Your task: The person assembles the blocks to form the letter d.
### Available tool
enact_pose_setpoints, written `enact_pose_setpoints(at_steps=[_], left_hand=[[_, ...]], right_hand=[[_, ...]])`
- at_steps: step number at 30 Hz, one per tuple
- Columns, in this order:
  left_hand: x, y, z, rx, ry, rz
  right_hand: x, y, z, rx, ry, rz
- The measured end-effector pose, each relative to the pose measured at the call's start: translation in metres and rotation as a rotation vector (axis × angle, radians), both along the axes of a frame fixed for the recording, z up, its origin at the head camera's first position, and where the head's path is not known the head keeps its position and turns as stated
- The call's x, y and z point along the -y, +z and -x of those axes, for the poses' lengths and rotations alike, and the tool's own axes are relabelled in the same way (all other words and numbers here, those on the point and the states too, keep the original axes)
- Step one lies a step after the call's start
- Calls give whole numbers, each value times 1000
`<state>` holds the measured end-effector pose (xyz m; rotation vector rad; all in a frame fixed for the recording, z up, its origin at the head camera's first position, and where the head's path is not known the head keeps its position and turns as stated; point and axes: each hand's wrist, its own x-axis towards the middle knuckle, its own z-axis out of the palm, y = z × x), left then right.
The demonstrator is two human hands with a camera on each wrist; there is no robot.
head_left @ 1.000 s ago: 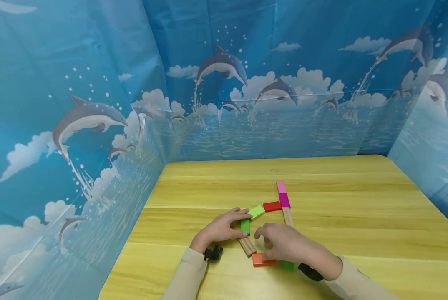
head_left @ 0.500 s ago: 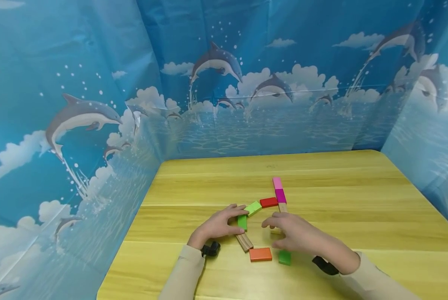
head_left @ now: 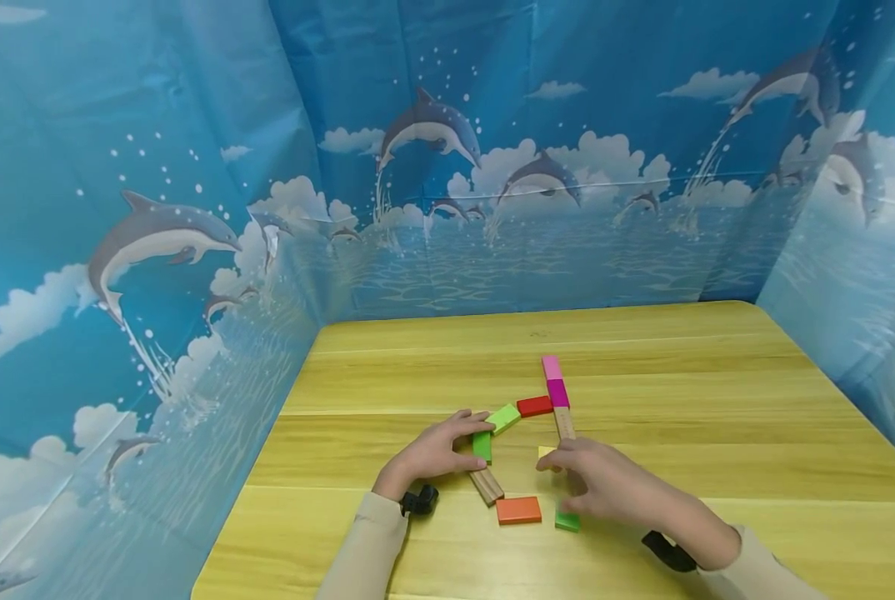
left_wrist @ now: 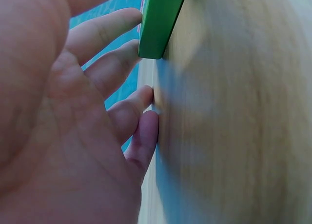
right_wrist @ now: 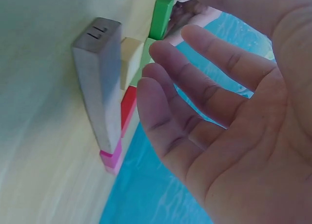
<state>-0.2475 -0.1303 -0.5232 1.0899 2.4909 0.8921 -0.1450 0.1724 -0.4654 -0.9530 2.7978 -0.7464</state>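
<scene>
My left hand [head_left: 434, 450] rests on the table around a green block [head_left: 482, 447], thumb at its near end and fingertips at its far end. In the left wrist view, fingertips touch that block's side. My right hand [head_left: 601, 477] hovers with loosely bent fingers and holds nothing. Below it lie a pale yellow block [head_left: 545, 452], a plain wooden block [head_left: 563, 422] with dark marks on its end, and another green block [head_left: 567, 522] near the thumb. An orange block [head_left: 518, 511] lies between the hands, close to a grooved wooden block [head_left: 487, 486].
A lime block [head_left: 503, 418], a red block [head_left: 534, 407], a magenta block [head_left: 557, 393] and a pink block [head_left: 551, 367] continue the line of blocks at the far side. The yellow wood-grain table [head_left: 387, 358] meets a blue dolphin-print curtain [head_left: 417, 275] behind.
My right hand has lifted off the orange block and moved right, above the pale yellow and near green blocks. My left hand stays at its green block. The head view has shifted slightly.
</scene>
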Motion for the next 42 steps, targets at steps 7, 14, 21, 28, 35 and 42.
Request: enact_pose_setpoints(at_steps=[7,14,21,28,35,42], left_hand=[[1,-3,2,-13,-6,-7],[2,-1,1,-7,-12,-5],[2,-2,1,-17,-2,5],[2,-2,0,-15,-3,0],[1,-1,0,-17,-8,-6],[-1,-2,0,-13,-2,-3]], right_hand=[[-2,-9,-11,23,-17,23],[0,-17,-20,-36,-7,10],[3,-23,-23,-101,4,-2],[4,-24,-25,-112,0,3],[4,-23,-23,-124,-18,-11],[6,-20,-21,-141,-26,-19]])
